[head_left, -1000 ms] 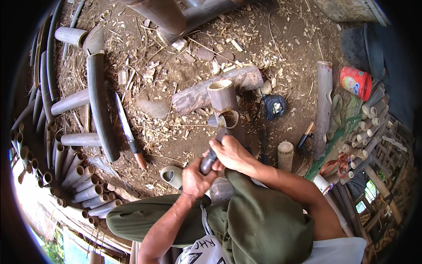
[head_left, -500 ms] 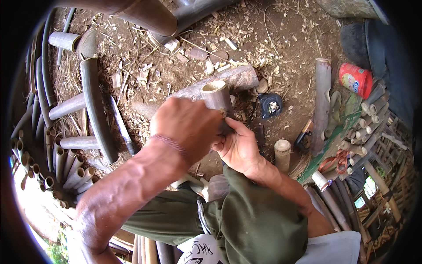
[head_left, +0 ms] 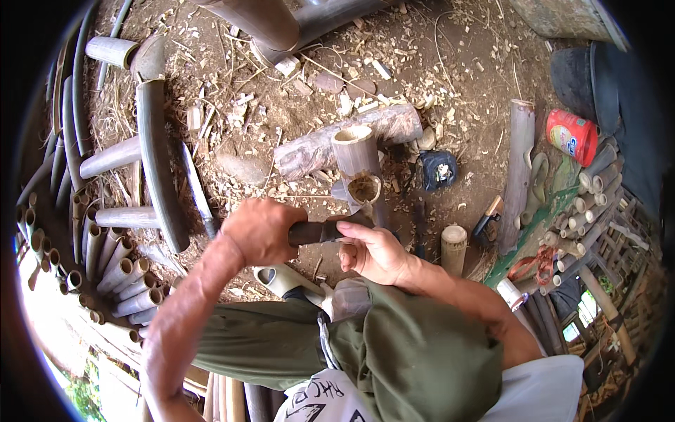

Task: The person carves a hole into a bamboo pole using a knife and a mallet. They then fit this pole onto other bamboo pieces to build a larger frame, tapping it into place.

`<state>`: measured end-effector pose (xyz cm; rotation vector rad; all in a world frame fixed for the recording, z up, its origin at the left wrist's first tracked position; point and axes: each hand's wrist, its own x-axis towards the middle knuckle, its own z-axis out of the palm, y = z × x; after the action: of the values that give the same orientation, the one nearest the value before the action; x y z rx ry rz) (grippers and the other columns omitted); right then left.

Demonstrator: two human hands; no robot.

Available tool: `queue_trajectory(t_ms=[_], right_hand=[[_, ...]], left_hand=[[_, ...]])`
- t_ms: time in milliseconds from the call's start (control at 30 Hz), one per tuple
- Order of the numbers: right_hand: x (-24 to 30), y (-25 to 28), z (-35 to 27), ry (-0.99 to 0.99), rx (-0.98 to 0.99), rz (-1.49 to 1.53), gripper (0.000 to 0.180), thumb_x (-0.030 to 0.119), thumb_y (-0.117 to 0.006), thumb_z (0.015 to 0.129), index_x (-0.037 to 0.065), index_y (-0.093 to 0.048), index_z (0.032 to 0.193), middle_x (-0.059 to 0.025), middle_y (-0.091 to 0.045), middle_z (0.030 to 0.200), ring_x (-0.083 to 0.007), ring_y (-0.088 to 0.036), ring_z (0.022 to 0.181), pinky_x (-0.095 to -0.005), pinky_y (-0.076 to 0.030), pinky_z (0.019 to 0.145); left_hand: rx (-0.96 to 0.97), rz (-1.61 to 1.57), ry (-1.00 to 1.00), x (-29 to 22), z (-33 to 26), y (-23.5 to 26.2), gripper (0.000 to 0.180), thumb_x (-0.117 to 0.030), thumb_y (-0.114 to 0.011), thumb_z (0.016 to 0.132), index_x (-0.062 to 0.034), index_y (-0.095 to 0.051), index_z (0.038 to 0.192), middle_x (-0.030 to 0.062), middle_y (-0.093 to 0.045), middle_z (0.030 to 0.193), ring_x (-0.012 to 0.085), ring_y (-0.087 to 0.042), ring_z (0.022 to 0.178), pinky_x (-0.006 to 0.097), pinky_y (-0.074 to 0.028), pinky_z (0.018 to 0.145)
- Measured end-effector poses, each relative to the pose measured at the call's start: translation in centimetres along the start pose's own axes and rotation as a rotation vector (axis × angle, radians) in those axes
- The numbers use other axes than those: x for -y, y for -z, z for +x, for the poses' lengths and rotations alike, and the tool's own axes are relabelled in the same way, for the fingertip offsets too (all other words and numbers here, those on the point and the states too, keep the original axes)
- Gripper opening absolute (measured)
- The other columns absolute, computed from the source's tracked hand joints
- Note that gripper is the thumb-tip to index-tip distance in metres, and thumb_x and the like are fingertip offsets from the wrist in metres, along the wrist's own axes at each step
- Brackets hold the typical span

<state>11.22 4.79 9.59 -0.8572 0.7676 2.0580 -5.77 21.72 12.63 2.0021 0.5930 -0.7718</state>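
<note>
Bamboo tube point(head_left: 365, 188) — hollow, fibrous inside; left hand point(head_left: 261, 231) grips dark knife handle point(head_left: 316, 231), right hand point(head_left: 373, 252) curled loosely against it.

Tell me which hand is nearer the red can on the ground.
Right. The right hand sits by the blade of the dark knife, on the side toward the red can. The left hand, gripping the knife's handle, is farther away, across from it.
</note>
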Motion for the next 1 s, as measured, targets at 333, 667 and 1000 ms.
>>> queue_trajectory(t_ms=[333,667,1000], right_hand=[[-0.6,4.7,-0.5,0.387,-0.649,-1.262,0.034,0.027,-0.062,0.093,-0.004,-0.066,0.080,-0.0162,-0.065,0.063,-0.0236,-0.062,0.052,-0.0366,-0.048,0.049],[-0.5,2.7,0.1,0.420,-0.369,-0.692,0.021,0.025,-0.054,0.101,0.007,-0.062,0.108,-0.0049,-0.070,0.084,-0.0182,-0.066,0.063,-0.0330,-0.051,0.057],[-0.7,3.3,0.0,0.141,-0.077,-0.422,0.029,0.028,-0.059,0.098,0.006,-0.062,0.116,-0.0035,-0.063,0.072,-0.0119,-0.057,0.051,-0.0275,-0.047,0.051]], left_hand=[[-0.417,-0.766,0.328,-8.6,2.4,-18.6,0.036,-0.020,-0.070,0.077,-0.0035,-0.060,0.108,0.0178,-0.067,0.072,0.0282,-0.068,0.062,0.040,-0.055,0.062],[-0.142,-0.204,0.255,-6.5,1.1,-12.4,0.045,-0.016,-0.063,0.087,-0.0026,-0.043,0.125,0.0206,-0.063,0.095,0.0362,-0.070,0.072,0.051,-0.057,0.065],[0.023,0.012,0.034,-1.9,-0.5,-6.4,0.039,-0.016,-0.069,0.074,-0.0075,-0.051,0.108,0.0132,-0.066,0.085,0.0324,-0.069,0.077,0.046,-0.056,0.068]])
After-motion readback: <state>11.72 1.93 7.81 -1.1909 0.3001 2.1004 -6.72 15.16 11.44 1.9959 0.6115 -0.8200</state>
